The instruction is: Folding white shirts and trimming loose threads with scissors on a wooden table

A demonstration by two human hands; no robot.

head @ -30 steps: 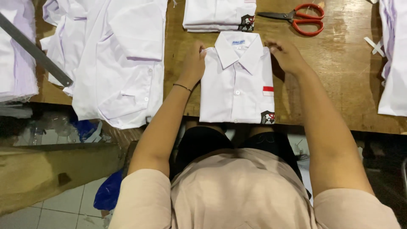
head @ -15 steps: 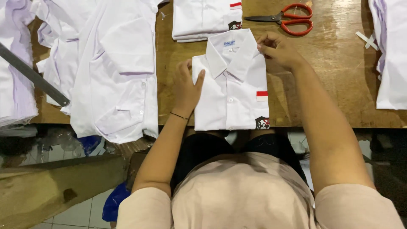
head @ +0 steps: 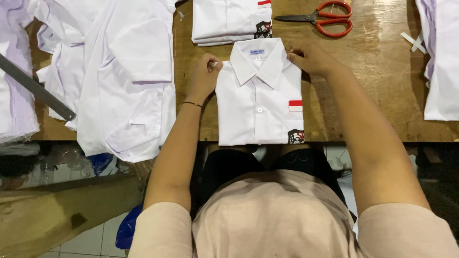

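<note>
A folded white shirt (head: 258,102) with a red and white patch and a dark badge lies on the wooden table (head: 377,91) right in front of me. My left hand (head: 203,76) pinches the shirt's left shoulder edge beside the collar. My right hand (head: 311,56) grips the right shoulder by the collar. Both hands hold the fabric flat on the table.
A stack of folded white shirts (head: 229,21) lies just behind. Red-handled scissors (head: 325,19) rest at the back right. Unfolded white shirts (head: 119,76) are piled at the left beside a grey metal ruler (head: 36,88). More white cloth (head: 440,57) hangs at the right edge.
My left hand slid from the shirt's left side up to its shoulder near the collar. My right hand stayed at the right shoulder. The shirt lies in much the same place.
</note>
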